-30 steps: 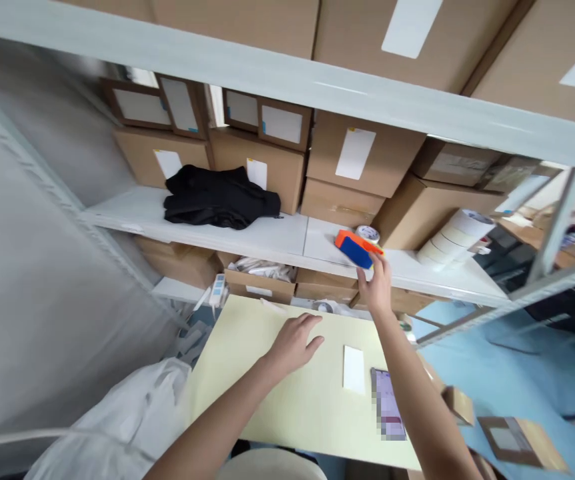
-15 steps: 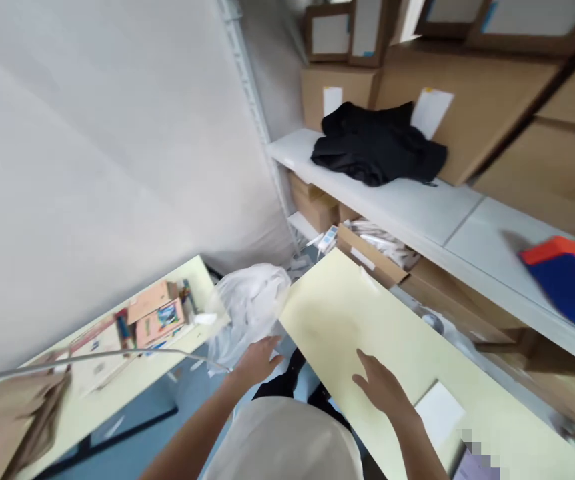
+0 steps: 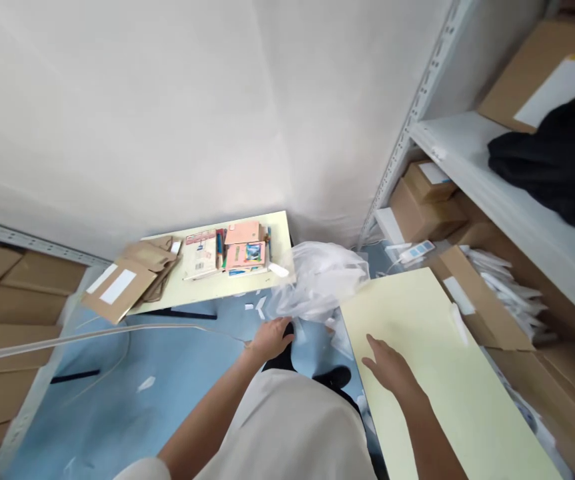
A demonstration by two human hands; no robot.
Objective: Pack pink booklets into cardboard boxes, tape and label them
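Observation:
My left hand (image 3: 269,339) hangs over the blue floor, its fingers stretched forward and the thumb apart, with nothing seen in it. A pale cord (image 3: 167,327) runs from the left edge of the view to my left wrist. My right hand (image 3: 387,365) is above the near left edge of a pale yellow table (image 3: 432,340), thumb and fingers apart and holding nothing; whether it touches the tabletop I cannot tell. Between this table and the one by the wall lies a crumpled translucent plastic bag (image 3: 320,277), nearest to my left hand.
A narrow table (image 3: 280,230) against the wall bears pink boxes (image 3: 245,255), a white package (image 3: 200,255) and brown cardboard mailers (image 3: 130,277). Shelving with cartons (image 3: 425,207) and a black cloth (image 3: 557,160) stands at right. More cartons (image 3: 12,327) line the left. Scraps (image 3: 146,383) litter the floor.
My view has swung left, so the wall table and plastic bag now sit further right in view. Both hands remain open. More floor and the left cartons show.

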